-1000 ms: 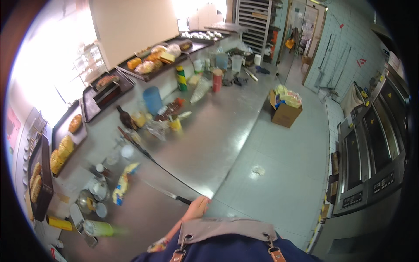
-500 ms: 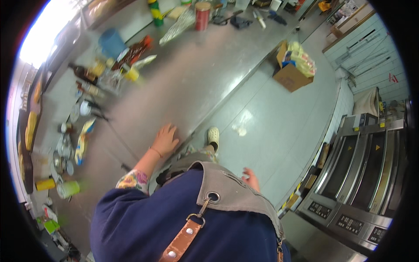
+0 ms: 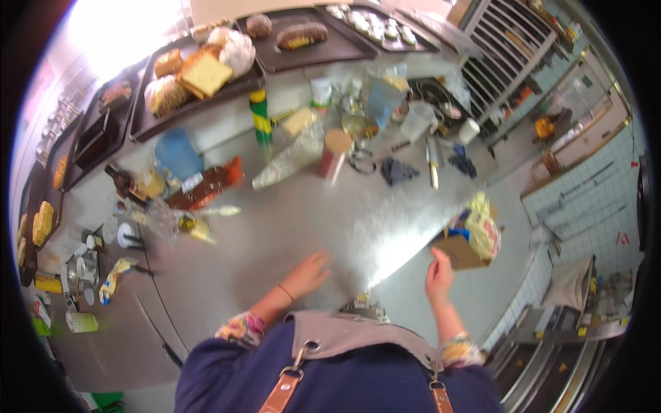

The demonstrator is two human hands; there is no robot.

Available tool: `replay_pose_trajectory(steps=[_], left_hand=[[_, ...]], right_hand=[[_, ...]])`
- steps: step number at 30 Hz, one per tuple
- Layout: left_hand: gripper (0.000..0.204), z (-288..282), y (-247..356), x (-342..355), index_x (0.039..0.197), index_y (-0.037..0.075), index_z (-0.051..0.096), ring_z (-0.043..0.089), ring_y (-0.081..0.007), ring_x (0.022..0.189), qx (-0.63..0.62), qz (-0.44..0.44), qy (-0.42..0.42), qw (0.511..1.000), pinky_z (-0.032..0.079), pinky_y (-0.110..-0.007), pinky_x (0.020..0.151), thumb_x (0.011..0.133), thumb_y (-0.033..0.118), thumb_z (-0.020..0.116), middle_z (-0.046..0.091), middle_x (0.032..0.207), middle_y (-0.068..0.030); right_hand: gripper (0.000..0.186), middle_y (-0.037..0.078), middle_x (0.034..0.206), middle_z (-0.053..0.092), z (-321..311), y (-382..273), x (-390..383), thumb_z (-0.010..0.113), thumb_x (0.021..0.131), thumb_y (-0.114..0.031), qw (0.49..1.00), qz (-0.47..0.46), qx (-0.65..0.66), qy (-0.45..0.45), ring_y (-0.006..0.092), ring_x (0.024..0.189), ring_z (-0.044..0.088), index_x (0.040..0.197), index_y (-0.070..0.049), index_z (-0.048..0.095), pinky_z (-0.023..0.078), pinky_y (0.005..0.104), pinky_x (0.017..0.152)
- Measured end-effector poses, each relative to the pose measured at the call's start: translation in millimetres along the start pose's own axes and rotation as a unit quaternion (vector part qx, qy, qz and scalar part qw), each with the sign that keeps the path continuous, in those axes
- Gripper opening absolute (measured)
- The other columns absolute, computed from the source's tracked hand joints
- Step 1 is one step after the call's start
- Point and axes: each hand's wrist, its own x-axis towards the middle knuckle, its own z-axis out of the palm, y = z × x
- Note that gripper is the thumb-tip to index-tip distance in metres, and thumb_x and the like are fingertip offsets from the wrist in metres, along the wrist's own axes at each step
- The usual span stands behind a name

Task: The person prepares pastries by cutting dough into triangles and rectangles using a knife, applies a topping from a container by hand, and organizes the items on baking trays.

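My left hand (image 3: 308, 277) is just over the near part of the steel worktable (image 3: 275, 227). Its fingers are stretched out and hold nothing. My right hand (image 3: 440, 277) is raised beyond the table's right edge, empty, its fingers loosely bent. In the picture it overlaps the near side of a cardboard box (image 3: 460, 252) of packages standing on the floor. Farther up the table are a red canister (image 3: 333, 160), a crinkled silvery bag (image 3: 292, 160), a dark cloth (image 3: 397, 171) and a knife (image 3: 433, 162).
Dark baking trays (image 3: 279, 63) with breads line the back shelf. A green-and-yellow bottle (image 3: 261, 118), a blue tub (image 3: 177, 154) and a brown bag (image 3: 210, 186) stand at the table's back left. A slatted rack (image 3: 511, 41) is at back right; ovens (image 3: 551, 375) stand lower right.
My view has swung up toward the back shelf, bringing the bread trays into sight. My left hand has come off the table's edge area; my right hand has risen from beside my body.
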Motion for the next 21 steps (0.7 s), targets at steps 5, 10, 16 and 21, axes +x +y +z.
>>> replay_pose_trajectory(steps=[5, 10, 16, 21], left_hand=[[0.028, -125, 69, 120, 0.12, 0.006, 0.065, 0.06, -0.0335, 0.116, -0.034, 0.036, 0.131, 0.99, 0.05, -0.039, 0.099, 0.092, 0.014, 0.063, 0.061, 0.13, -0.0143], [0.024, -180, 82, 202, 0.115, 0.006, 0.066, 0.063, -0.0319, 0.11, -0.057, -0.051, 0.319, 0.945, 0.051, -0.038, 0.095, 0.091, 0.008, 0.063, 0.065, 0.122, -0.0134], [0.022, -130, 71, 192, 0.115, 0.006, 0.067, 0.065, -0.0287, 0.108, -0.087, -0.222, 0.295, 0.925, 0.051, -0.034, 0.094, 0.094, 0.01, 0.062, 0.067, 0.118, -0.0122], [0.022, -92, 69, 181, 0.116, 0.005, 0.069, 0.067, -0.0235, 0.107, -0.177, -0.324, 0.37, 0.853, 0.051, -0.032, 0.094, 0.096, 0.011, 0.061, 0.07, 0.114, -0.0103]], right_hand=[[0.047, 0.017, 0.132, 0.058, 142, 184, 337, 0.051, 0.09, -0.002, 0.943, -0.288, -0.156, -0.055, 0.0339, 0.111, 0.063, 0.137, -0.005, 0.048, 0.054, 0.0395, 0.09], [0.058, 0.014, 0.131, 0.054, 262, 58, 618, 0.059, 0.08, 0.001, 0.914, -0.398, -0.083, -0.01, 0.0315, 0.119, 0.054, 0.136, -0.005, 0.046, 0.045, 0.0403, 0.098], [0.119, 0.01, 0.162, 0.021, 441, -85, 735, 0.089, 0.059, -0.024, 0.877, -0.368, -0.014, -0.31, 0.0315, 0.15, 0.017, 0.155, -0.022, 0.02, 0.023, 0.0497, 0.12], [0.12, 0.012, 0.157, 0.031, 483, -92, 777, 0.091, 0.053, -0.023, 0.816, -0.306, -0.071, -0.486, 0.0321, 0.145, 0.03, 0.154, -0.023, 0.025, 0.03, 0.0494, 0.117]])
